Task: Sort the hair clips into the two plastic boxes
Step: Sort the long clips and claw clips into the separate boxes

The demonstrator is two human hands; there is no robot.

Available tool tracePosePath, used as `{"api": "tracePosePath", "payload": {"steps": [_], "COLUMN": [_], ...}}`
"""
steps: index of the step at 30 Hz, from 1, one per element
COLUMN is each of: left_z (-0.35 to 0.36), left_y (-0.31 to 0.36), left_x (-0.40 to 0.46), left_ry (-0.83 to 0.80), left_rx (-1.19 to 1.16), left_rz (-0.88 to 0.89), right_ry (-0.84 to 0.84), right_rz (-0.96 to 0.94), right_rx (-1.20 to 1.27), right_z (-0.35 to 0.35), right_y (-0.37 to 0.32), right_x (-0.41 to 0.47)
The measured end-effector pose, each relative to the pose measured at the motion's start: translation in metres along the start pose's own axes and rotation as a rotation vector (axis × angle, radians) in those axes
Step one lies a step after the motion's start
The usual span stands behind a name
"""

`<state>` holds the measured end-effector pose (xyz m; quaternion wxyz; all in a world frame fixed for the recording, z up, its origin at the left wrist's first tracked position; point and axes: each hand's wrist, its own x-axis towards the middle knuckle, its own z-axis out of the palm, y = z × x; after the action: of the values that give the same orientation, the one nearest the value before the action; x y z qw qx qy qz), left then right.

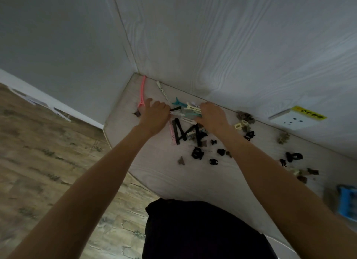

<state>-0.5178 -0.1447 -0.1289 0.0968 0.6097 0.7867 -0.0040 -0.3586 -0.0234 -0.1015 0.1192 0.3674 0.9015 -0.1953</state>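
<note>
Clips-wise, left hand (154,114) and right hand (211,114) both curl into the long clips pile (188,112) at table-centre, though I can't tell what either pinches. Probably best to lift one style at a time; the blue box (346,202) sits at 4 o'clock, blurry.

long clips (190,112): pink, teal, white and black, flat in a loose pile near the wall
pink clip (142,91): lies apart, in the corner
claw clips (197,153): small, black and brown, scattered to the right

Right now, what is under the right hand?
The right hand lies on a heap of long clips, cream, teal and white, on the table. Whatever sits beneath its palm and fingers is hidden.
</note>
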Motion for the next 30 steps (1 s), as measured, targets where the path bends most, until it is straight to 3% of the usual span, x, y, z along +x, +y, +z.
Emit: {"api": "tracePosePath", "payload": {"steps": [4,7,11,14,17,21,26,30], "left_z": [-0.007,-0.027,-0.046,-0.038,-0.023,-0.016,-0.006,0.008], "left_y": [0.01,0.028,0.068,0.103,0.137,0.207,0.304,0.385], "left_x": [0.0,-0.005,-0.021,-0.031,-0.035,-0.045,-0.065,-0.095], "left_ry": [0.115,0.267,0.11,0.058,-0.088,-0.231,-0.336,-0.368], "left_rx": [-0.063,-0.361,-0.92,-1.112,-1.277,-1.161,-1.05,-0.952], "left_rz": [-0.029,-0.055,-0.249,-0.247,-0.268,-0.132,0.028,0.176], "right_ry": [0.145,0.204,0.194,0.196,0.309,0.5,0.736,0.722], "right_rz": [0.058,0.09,0.179,0.262,0.349,0.569,0.861,1.11], "right_rx": [0.218,0.357,0.587,0.738,0.972,1.101,0.969,0.781], "right_z": [-0.014,-0.023,-0.022,-0.012,-0.002,0.013,0.038,0.058], "right_y": [0.008,0.018,0.031,0.045,0.063,0.095,0.154,0.201], "right_x": [-0.02,-0.04,-0.088,-0.137,-0.196,-0.285,-0.4,-0.487]}}
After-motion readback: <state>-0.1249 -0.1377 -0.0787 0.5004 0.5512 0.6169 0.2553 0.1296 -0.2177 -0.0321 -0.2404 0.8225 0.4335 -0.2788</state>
